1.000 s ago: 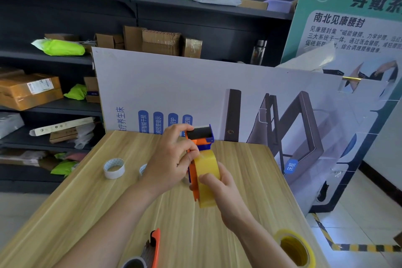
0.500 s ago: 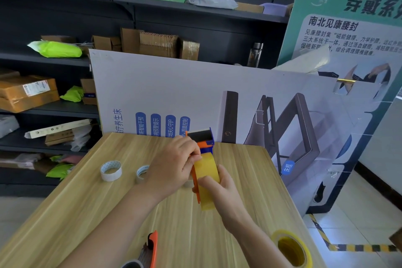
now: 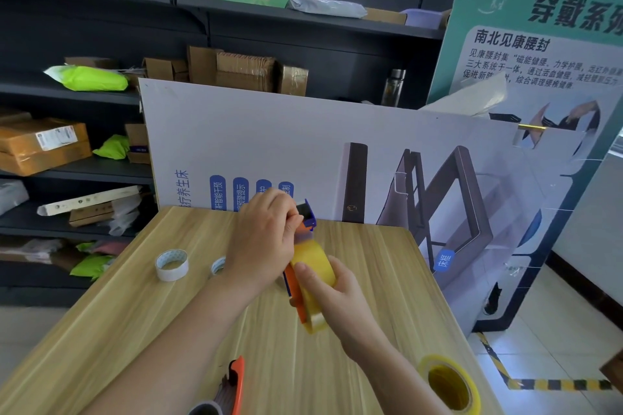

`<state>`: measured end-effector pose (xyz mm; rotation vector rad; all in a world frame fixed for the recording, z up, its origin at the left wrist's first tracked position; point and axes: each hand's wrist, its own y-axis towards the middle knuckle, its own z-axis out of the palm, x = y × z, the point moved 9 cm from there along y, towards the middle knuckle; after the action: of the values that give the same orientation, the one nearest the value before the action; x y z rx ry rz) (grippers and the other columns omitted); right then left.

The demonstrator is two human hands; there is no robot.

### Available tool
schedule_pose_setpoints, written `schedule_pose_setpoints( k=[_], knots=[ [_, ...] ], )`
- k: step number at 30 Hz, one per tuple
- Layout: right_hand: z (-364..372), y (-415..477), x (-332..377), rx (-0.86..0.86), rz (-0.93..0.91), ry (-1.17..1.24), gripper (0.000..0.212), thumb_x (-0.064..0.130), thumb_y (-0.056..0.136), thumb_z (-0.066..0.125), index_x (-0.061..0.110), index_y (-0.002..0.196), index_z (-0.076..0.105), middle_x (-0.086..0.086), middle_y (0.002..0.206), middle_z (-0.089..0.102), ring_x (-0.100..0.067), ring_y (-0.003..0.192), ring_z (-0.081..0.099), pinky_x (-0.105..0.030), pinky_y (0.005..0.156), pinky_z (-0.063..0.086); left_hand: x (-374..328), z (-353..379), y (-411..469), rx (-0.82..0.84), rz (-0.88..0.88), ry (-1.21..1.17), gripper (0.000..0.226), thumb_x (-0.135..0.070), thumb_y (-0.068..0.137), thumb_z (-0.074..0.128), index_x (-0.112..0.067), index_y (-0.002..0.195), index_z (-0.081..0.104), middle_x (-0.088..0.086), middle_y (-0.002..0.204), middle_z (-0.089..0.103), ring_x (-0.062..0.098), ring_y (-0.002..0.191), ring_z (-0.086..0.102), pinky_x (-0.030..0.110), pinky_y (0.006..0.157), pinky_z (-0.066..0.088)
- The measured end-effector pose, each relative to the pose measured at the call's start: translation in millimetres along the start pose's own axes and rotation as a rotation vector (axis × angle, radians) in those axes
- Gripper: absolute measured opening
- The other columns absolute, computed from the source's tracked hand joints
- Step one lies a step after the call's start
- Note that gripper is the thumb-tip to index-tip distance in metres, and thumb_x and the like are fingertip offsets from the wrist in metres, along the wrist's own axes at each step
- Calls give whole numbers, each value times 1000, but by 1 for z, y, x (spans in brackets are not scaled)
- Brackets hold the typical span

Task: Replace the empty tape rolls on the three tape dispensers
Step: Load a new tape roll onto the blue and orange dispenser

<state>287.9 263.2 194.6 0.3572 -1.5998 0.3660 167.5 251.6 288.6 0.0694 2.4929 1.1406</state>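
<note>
The orange and blue plastic tape dispenser (image 3: 300, 256) with a full roll of yellowish clear tape (image 3: 315, 283) mounted on it is held over the middle of the light wooden table (image 3: 111, 330), its blue front end pointing to twelve o'clock. Largest in view, at one o'clock behind the table, stands a tall teal printed board (image 3: 539, 27) with the readable heading 南北见康腰封 and smaller lines of Chinese text below it. Leaning against the table's far edge at twelve o'clock is a wide white printed panel (image 3: 269, 145) showing a dark frame drawing, a column of blue characters reading 养生床 in part, and small blue labels, one reading 床框. The dark metal shelving (image 3: 101, 7) at ten o'clock carries brown cartons, one with a white shipping label too small to read. The right hand (image 3: 333, 293) is curled around the roll and the dispenser's body from below, thumb laid on the tape's outer face. The left hand (image 3: 266, 242) is closed in a pinch at the dispenser's front end, fingertips together just above the roll; what they pinch cannot be made out. A spare yellowish tape roll (image 3: 450, 382) lies flat at five o'clock, a nearly used-up white-cored roll (image 3: 171, 264) at nine o'clock, and part of a second orange dispenser (image 3: 232, 387) at six o'clock.
</note>
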Motion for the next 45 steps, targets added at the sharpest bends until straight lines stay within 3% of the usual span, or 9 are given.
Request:
schedule_pose_setpoints(
  k=[6,13,19,25,30,34,37,41,45],
  knots=[
    [1,-4,-2,-10,2,-18,26,30,89,69,10,104,60,-19,96,70,-18,71,70,-33,64,56,4,-2,3,24,-95,16,21,-13,91,57,-17,76,44,0,86,51,16,76,47,23,65,33],
    [6,-8,-5,54,10,-23,24,27,88,70,16,105,58,-8,91,68,-15,73,70,-27,65,55,15,-2,8,76,-208,43,17,-21,96,50,-14,81,48,-1,85,54,19,78,52,26,66,35],
    [17,-11,-13,128,12,-71,40,29,70,69,19,107,56,-18,103,66,-37,100,66,-50,86,54,23,-6,17,84,-259,9,16,-24,99,48,-14,87,51,-1,82,58,18,76,53,27,59,37],
    [22,-14,-21,227,81,-96,47,23,68,70,22,112,53,-18,115,64,-31,107,66,-49,94,51,42,-5,18,113,-422,-157,15,-25,99,46,-16,89,52,-9,71,65,10,74,59,23,57,38],
    [18,-12,-23,130,114,17,44,49,86,67,14,111,62,-15,102,74,-26,89,73,-39,84,58,37,-7,17,125,-426,-149,15,-26,100,45,-17,89,49,-14,64,57,-2,65,50,19,53,31],
    [15,-10,-27,106,153,-12,43,44,81,73,13,109,64,-15,103,74,-29,93,73,-42,86,59,51,-7,17,117,-513,-233,19,-30,100,42,-15,91,50,0,70,69,18,74,65,35,65,50],
    [20,-11,-30,143,168,-76,54,42,64,75,16,110,63,-10,105,73,-25,98,70,-45,93,55,60,-7,14,73,-638,-444,20,-25,102,39,-11,90,48,6,62,70,22,57,69,42,65,59],
    [16,-12,-32,49,175,30,16,37,89,66,21,91,64,4,76,71,-3,61,68,-15,54,53,57,-3,15,86,-608,-478,20,-27,101,40,-17,84,45,6,63,70,23,54,69,45,61,58],
    [3,-10,-27,-55,142,65,16,39,88,67,24,84,65,9,66,69,-2,57,65,-13,51,48,60,5,17,153,-657,-563,17,-31,96,46,-22,81,48,14,80,71,34,69,70,53,66,59]
  ],
)
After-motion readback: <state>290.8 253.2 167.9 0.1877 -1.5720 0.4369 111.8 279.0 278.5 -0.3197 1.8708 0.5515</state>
